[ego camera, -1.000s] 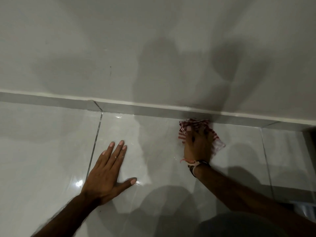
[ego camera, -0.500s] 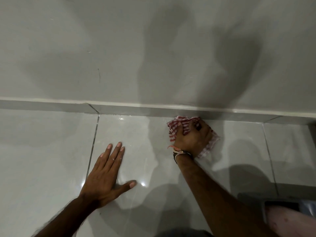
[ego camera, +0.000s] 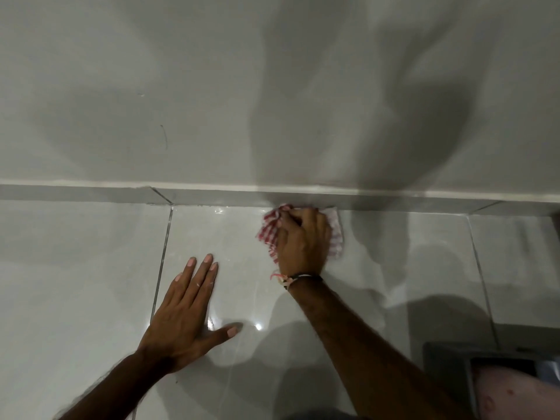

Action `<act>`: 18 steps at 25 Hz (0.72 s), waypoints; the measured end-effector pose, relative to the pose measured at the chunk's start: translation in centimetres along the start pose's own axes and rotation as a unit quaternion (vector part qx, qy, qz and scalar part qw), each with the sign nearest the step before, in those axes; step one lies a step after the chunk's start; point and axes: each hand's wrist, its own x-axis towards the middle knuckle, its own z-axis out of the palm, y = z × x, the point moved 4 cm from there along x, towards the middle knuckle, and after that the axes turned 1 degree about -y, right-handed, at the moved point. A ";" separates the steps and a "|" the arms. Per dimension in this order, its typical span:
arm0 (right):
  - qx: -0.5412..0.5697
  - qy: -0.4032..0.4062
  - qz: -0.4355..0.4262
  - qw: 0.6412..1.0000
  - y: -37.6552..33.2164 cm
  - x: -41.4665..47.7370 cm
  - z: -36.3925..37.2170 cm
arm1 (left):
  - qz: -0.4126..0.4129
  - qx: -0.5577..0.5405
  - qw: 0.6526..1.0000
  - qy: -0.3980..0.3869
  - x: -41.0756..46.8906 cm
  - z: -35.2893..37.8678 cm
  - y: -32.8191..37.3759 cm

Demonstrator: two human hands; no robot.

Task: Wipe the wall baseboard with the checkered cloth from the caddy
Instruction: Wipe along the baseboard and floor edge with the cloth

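Observation:
A grey baseboard (ego camera: 91, 194) runs across the view where the pale wall meets the glossy tiled floor. My right hand (ego camera: 303, 241) is shut on a bunched red-and-white checkered cloth (ego camera: 269, 230) and presses it against the foot of the baseboard, just right of centre. Most of the cloth is hidden under the hand. Lower and to the left, my left hand (ego camera: 188, 307) lies flat on a floor tile, palm down, fingers spread, holding nothing.
A dark grey caddy (ego camera: 445, 365) with something pink inside shows at the bottom right corner. Grout lines (ego camera: 162, 262) cross the floor left of my left hand and at the right. Shadows of my arms fall on the wall.
My right hand has slid the cloth leftward along the baseboard over the last second. The left hand stays planted on the tile. The caddy has come into view at the bottom right.

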 end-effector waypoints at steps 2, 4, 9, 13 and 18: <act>-0.028 -0.014 -0.087 0.996 -2.8 0.3 1.4 | -0.004 0.001 1.000 -0.006 0.1 0.0 0.0; -0.034 -0.023 -0.184 0.982 -5.5 0.4 2.7 | -0.007 0.000 1.000 -0.007 0.1 0.0 0.0; -0.054 -0.095 -0.322 0.940 -5.1 -0.5 2.8 | -0.002 -0.006 1.000 0.005 -0.1 -0.1 0.0; -0.100 -0.083 -0.181 0.975 3.8 0.4 -0.8 | 0.006 -0.018 1.000 0.019 -0.3 -0.5 0.1; -0.125 -0.029 0.010 0.992 12.5 -0.8 -4.4 | 0.005 -0.022 1.000 0.019 -0.2 -0.5 0.4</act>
